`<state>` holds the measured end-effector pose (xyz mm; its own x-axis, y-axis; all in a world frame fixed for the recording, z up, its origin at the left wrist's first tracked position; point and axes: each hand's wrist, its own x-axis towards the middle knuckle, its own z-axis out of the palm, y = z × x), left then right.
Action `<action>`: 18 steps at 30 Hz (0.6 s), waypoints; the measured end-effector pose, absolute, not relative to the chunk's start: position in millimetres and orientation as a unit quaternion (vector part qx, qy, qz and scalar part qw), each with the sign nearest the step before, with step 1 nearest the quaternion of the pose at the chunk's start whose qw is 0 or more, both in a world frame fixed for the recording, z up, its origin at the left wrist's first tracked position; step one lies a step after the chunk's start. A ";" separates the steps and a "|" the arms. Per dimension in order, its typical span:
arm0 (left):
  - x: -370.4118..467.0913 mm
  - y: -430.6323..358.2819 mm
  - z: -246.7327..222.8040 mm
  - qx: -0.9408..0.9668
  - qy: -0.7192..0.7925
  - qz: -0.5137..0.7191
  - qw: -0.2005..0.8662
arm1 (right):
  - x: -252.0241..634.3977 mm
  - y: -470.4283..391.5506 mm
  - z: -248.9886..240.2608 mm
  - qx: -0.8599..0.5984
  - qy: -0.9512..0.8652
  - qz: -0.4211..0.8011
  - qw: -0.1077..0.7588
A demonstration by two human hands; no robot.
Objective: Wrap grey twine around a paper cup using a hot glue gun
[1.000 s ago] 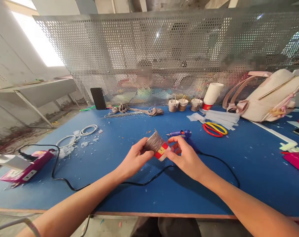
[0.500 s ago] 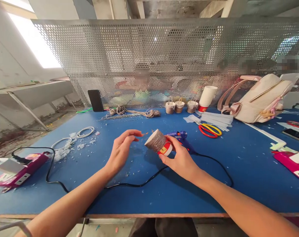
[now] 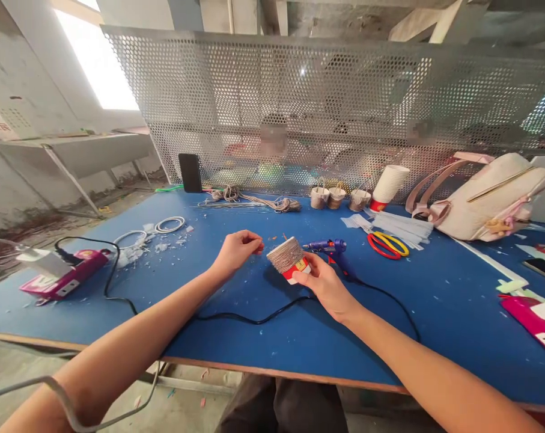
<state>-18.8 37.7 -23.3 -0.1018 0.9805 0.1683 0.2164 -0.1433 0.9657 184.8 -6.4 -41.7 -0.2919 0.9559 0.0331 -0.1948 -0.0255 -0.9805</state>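
Note:
A paper cup (image 3: 286,257), red and white at its base and wound with brownish-grey cord around its upper part, is held tilted over the table. My right hand (image 3: 328,282) grips it by the base, fingers and thumb closed around the red part. To the left of the cup and apart from it is my left hand (image 3: 239,252), its fingers drawn together in a pinch; whatever they hold, if anything, is too small to make out. Just behind my right hand a blue glue gun (image 3: 330,249) lies on the table, its black cable trailing to the right.
Cord bundles (image 3: 272,203), small cord-wrapped cups (image 3: 336,197), stacked paper cups (image 3: 389,185), scissors (image 3: 387,245), glue sticks (image 3: 405,225) and a cream backpack (image 3: 493,195) line the back. White rings (image 3: 169,224) and a pink power strip (image 3: 69,276) lie left. A perforated metal screen (image 3: 236,102) stands behind.
My left hand's fingers have closed from spread to a pinch. The cup in my right hand has turned a little more upright. The whole view has shifted and tilted slightly.

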 end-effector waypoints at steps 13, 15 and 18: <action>-40.1 54.4 -22.7 0.531 0.570 0.553 0.296 | 185.4 -3.9 -42.3 -0.336 -0.447 0.697 0.448; -45.8 59.3 -20.1 0.521 0.566 0.564 0.301 | 186.9 -3.3 -43.1 -0.331 -0.445 0.709 0.436; -50.4 62.0 -18.7 0.518 0.557 0.565 0.319 | 189.6 -2.4 -45.1 -0.332 -0.447 0.717 0.421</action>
<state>-50.4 62.0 -18.7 -0.2589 0.9384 0.2290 0.2168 -0.1745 0.9605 189.6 -2.4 -45.1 -0.4259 0.8993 -0.0997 -0.3064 -0.2470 -0.9193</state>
